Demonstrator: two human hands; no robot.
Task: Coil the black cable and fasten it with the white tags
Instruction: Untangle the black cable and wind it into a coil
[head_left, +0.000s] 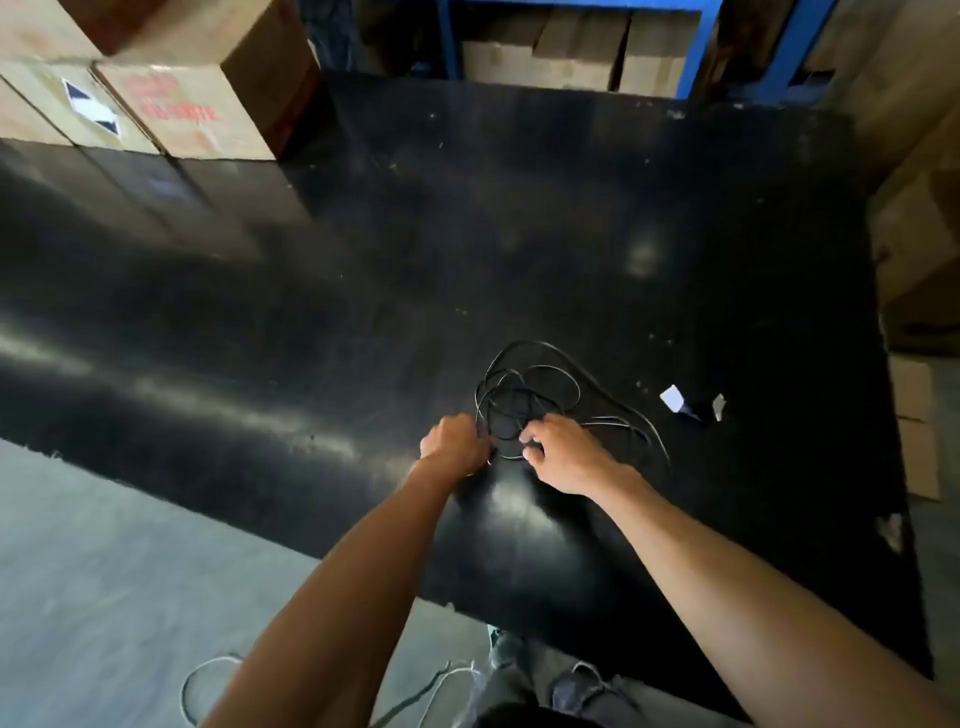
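A thin black cable lies in a loose tangle of loops on the black table, right of centre. My left hand pinches the tangle's near left edge. My right hand grips strands at the near right side, fingers curled around them. One long strand trails off to the right, past my right wrist. Two white tags lie on the table just to the right of the cable, apart from both hands.
Cardboard boxes are stacked at the table's far left corner. A blue metal rack with more boxes stands behind the table. A pale cord lies on the grey floor near my legs.
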